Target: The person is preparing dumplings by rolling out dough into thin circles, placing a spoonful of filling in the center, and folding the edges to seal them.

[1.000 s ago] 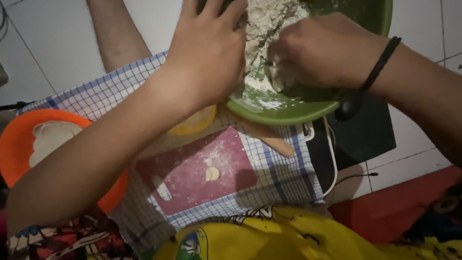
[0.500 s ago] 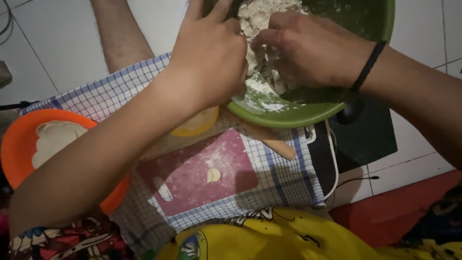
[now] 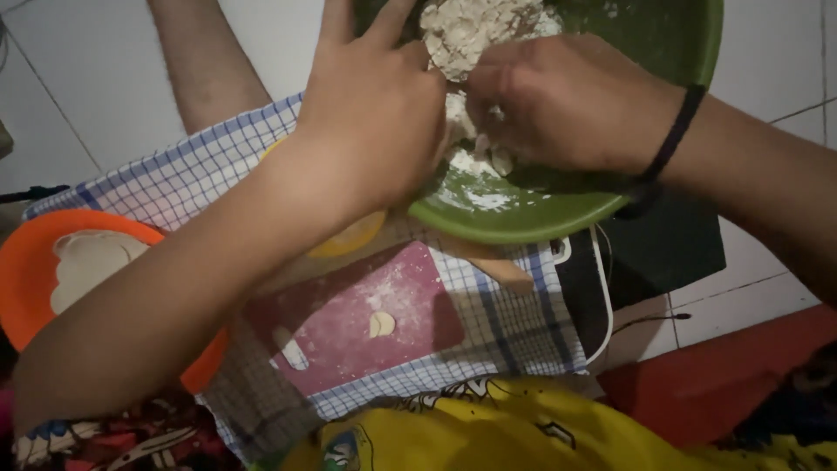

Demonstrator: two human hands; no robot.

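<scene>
A green bowl [image 3: 558, 218] holds pale, crumbly dough [image 3: 475, 30] and loose flour. My left hand [image 3: 375, 113] reaches into the bowl from the left, fingers spread against the dough. My right hand [image 3: 567, 105], with a dark band at the wrist, is curled around a lump of dough in the middle of the bowl. The two hands almost touch. Much of the dough is hidden beneath them.
A dark red board [image 3: 366, 323] dusted with flour, with small dough bits, lies on a blue checked cloth [image 3: 192, 174]. An orange bowl [image 3: 22, 270] with flat dough sits at left. A yellow item [image 3: 353, 235] and a wooden stick [image 3: 501, 270] lie under the green bowl's edge.
Both hands have shifted slightly within the bowl and drawn closer together, working the dough. The view has moved a little; nothing else changed.
</scene>
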